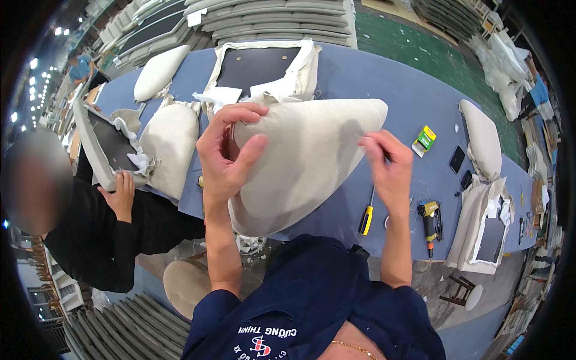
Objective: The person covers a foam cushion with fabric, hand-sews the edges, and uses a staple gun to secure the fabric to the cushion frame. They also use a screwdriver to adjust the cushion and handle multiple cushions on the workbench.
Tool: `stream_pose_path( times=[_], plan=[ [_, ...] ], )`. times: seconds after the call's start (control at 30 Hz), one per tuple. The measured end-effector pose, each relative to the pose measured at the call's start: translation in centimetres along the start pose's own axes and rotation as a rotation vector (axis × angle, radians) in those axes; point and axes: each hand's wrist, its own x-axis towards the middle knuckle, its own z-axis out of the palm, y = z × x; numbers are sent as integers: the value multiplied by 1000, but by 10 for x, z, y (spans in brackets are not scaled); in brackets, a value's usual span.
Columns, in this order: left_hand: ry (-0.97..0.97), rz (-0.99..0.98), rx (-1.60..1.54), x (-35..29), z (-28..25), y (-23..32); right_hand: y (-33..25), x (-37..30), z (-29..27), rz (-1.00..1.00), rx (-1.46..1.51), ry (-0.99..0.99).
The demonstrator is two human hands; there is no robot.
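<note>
A light beige upholstered seat cushion [300, 156] is tilted up in front of me above the blue table. My left hand [228, 150] grips its left edge, thumb on the near face and fingers curled over the top corner. Close to the cushion's right edge is my right hand [389, 168], its fingers bent together in a pinch. Whether anything thin sits between those fingertips cannot be made out. A dark shadow falls on the cushion beside them. Below the right hand lies a screwdriver [365, 219] with a yellow and black handle.
On the blue table [354, 72] lie a staple gun [429, 225], a phone [457, 158], a green-yellow box [424, 141] and more cushions [480, 138]. A cushion with its dark underside up [258, 66] lies beyond. At left, a co-worker's hand [122, 195] rests on another cushion [111, 144].
</note>
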Motion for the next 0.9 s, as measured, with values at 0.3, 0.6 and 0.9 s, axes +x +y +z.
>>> stream_pose_path(
  times=[0.3,0.6,0.9],
  plan=[
    [-113,51,-313,1,8,0,-76,26,30,-348,-188,-205],
    [-114,46,-313,-8,14,7,-88,12,27,-335,-276,-167],
    [-97,76,-291,-18,23,17,-57,1,43,-291,188,-146]
  ],
)
